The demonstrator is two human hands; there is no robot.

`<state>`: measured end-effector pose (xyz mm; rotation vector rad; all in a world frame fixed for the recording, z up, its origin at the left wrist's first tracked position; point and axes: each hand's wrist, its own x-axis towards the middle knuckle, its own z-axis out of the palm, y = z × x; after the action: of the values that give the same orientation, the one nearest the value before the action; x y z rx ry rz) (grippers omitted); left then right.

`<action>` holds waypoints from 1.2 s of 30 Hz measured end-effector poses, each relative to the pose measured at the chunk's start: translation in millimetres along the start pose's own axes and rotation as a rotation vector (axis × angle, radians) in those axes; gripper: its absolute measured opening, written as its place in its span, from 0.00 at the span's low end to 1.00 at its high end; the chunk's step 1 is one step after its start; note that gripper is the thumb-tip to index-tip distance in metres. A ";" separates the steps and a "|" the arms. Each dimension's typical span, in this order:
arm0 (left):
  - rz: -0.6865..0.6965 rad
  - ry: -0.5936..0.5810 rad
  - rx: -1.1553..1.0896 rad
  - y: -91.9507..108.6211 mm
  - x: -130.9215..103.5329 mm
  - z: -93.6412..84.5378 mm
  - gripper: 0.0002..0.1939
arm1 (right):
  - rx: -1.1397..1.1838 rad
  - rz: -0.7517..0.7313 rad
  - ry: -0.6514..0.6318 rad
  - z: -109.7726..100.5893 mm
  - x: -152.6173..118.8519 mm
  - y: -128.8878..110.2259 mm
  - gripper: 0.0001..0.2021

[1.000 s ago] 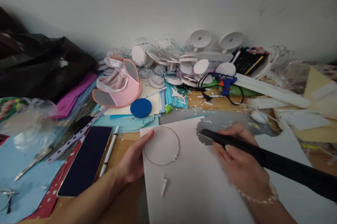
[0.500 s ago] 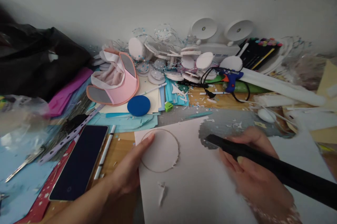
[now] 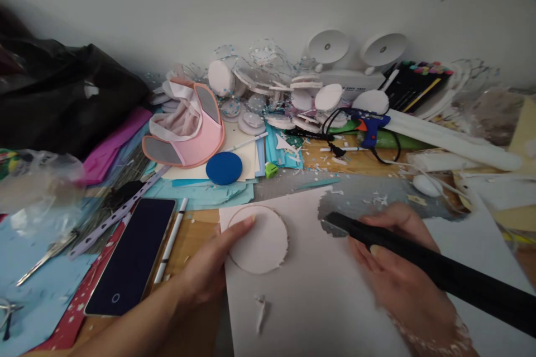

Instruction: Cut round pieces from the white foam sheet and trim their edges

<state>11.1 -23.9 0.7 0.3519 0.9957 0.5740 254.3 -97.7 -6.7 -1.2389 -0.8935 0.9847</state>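
A white foam sheet (image 3: 301, 295) lies in front of me, with a round disc (image 3: 262, 245) cut in outline near its left edge. My left hand (image 3: 218, 262) grips that edge, thumb on the disc and fingers underneath, mostly hidden. The disc's right rim is ragged. My right hand (image 3: 402, 273) is closed around a long black-handled craft knife (image 3: 393, 239). Its tip hovers near a ragged notch in the sheet, right of the disc. A small white scrap (image 3: 260, 312) rests on the sheet.
A phone (image 3: 134, 256) and a white pen (image 3: 171, 242) lie left. Behind are a blue disc (image 3: 224, 168), a pink visor (image 3: 188, 133), a blue glue gun (image 3: 371, 129) and several white discs (image 3: 329, 97). Scissors (image 3: 46, 256) lie far left.
The whole view has shifted slightly, so things sit a little further right. The disc's outline looks more distinct at its rim under my left thumb. My right hand keeps hold of the knife.
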 end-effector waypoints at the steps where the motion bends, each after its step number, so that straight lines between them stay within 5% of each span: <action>1: 0.039 0.021 0.035 0.4 0.0 0.4 0.26 | 0.005 -0.033 0.006 1.4 0.8 -0.4 0.12; 15: 0.351 0.031 0.435 1.6 0.7 -2.0 0.20 | 0.014 0.047 0.067 26.5 7.5 -15.4 0.15; 20: 0.370 -0.097 0.559 -3.1 2.3 -4.7 0.20 | -0.203 0.007 -0.044 42.2 13.8 -28.5 0.16; 26: 0.321 -0.229 0.649 -8.2 3.4 -6.6 0.21 | 0.153 0.092 -0.282 72.6 31.9 -23.2 0.14; 31: 0.353 -0.179 0.646 -8.0 7.8 -6.9 0.21 | 0.222 0.098 -0.212 76.9 41.6 -8.3 0.02; 36: 0.344 -0.171 0.651 -8.0 10.3 -6.7 0.20 | 0.129 0.015 -0.194 67.1 38.5 -2.4 0.04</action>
<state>11.9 -23.9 -14.0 1.1483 0.9425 0.5036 204.7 -39.4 4.5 -1.0551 -0.9565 1.1708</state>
